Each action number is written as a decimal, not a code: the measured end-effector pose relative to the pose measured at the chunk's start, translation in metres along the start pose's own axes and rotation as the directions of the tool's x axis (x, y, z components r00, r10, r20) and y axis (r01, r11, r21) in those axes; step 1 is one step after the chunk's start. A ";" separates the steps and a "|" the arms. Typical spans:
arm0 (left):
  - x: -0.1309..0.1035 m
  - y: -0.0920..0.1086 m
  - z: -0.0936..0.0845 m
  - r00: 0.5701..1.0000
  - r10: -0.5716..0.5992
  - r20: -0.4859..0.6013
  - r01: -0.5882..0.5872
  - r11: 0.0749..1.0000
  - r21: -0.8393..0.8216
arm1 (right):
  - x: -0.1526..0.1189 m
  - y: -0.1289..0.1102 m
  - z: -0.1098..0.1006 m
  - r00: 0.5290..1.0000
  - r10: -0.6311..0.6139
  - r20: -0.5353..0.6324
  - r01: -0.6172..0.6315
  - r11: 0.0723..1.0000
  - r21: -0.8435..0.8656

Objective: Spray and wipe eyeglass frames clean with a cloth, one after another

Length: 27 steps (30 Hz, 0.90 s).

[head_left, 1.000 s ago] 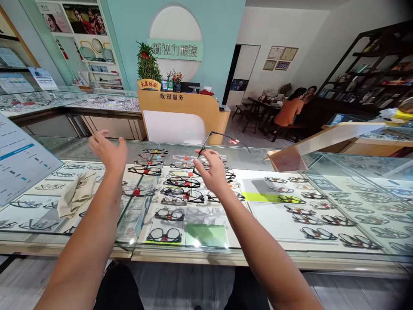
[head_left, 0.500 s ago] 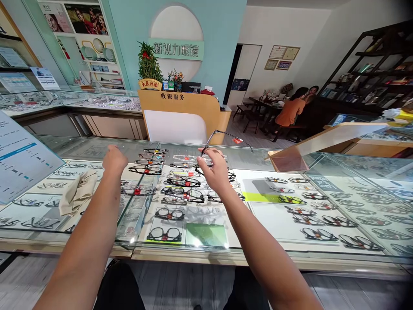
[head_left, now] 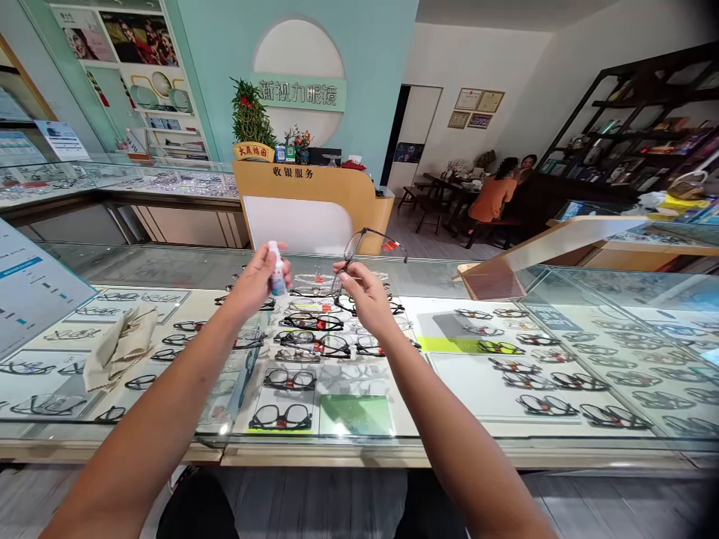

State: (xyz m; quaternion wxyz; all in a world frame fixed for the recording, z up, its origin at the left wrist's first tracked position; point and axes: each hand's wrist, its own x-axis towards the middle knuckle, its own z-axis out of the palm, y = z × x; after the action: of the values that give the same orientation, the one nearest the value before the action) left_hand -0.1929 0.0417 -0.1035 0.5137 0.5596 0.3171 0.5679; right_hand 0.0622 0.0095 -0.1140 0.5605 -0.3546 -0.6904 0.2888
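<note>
In my left hand (head_left: 255,281) is a small white spray bottle (head_left: 277,271) with a printed label, held upright with the nozzle at the top. My right hand (head_left: 365,296) pinches a pair of black-framed eyeglasses (head_left: 353,245) at the frame. The glasses are turned so the lenses face sideways, and one temple stretches out to the right with a red tag on it. Both hands are above the glass display counter, the bottle to the left of the glasses and apart from them. A crumpled beige cloth (head_left: 120,348) lies on the counter at the left.
Rows of eyeglasses (head_left: 311,322) fill the glass display case (head_left: 337,453) below my hands. A printed sheet (head_left: 34,288) stands at the left, and a wooden-framed mirror or stand (head_left: 494,283) sits to the right. Beyond are a cashier desk (head_left: 306,180) and a seated person in orange (head_left: 494,198).
My left hand has moved right, towards the glasses, and the spray bottle in it now shows. The glasses in my right hand have turned so their lenses show more.
</note>
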 end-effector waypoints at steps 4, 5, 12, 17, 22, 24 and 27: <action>-0.016 -0.001 0.025 0.978 -0.147 0.148 0.172 0.971 -0.167 | 0.001 0.000 0.000 0.997 0.074 0.034 -0.077 0.992 0.098; -0.019 -0.001 0.027 0.975 -0.154 0.161 0.181 0.968 -0.172 | 0.001 0.000 0.000 0.996 0.082 0.045 -0.086 0.991 0.104; -0.020 -0.009 0.026 0.958 -0.164 0.235 0.208 0.962 -0.176 | 0.001 -0.005 -0.002 0.982 0.096 0.165 -0.123 0.979 0.164; -0.018 -0.004 0.030 0.957 -0.216 0.192 0.255 0.945 -0.205 | -0.002 -0.013 -0.001 0.932 0.075 0.355 -0.162 0.961 0.224; -0.016 -0.007 0.030 0.980 -0.171 0.105 0.170 0.985 0.017 | -0.005 -0.018 0.003 0.884 0.056 0.463 -0.178 0.958 0.225; -0.015 -0.014 0.029 0.993 -0.112 0.048 0.104 0.984 0.142 | -0.005 -0.019 0.005 0.865 0.048 0.500 -0.184 0.956 0.226; -0.016 -0.022 0.027 0.997 -0.067 0.025 0.058 0.967 0.250 | -0.007 -0.021 0.008 0.849 0.021 0.529 -0.183 0.949 0.257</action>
State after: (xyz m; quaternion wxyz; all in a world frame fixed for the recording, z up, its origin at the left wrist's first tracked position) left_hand -0.1643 0.0269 -0.1247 0.4624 0.6187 0.3946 0.4977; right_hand 0.0514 -0.0083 -0.1030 0.3838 -0.2117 -0.7443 0.5039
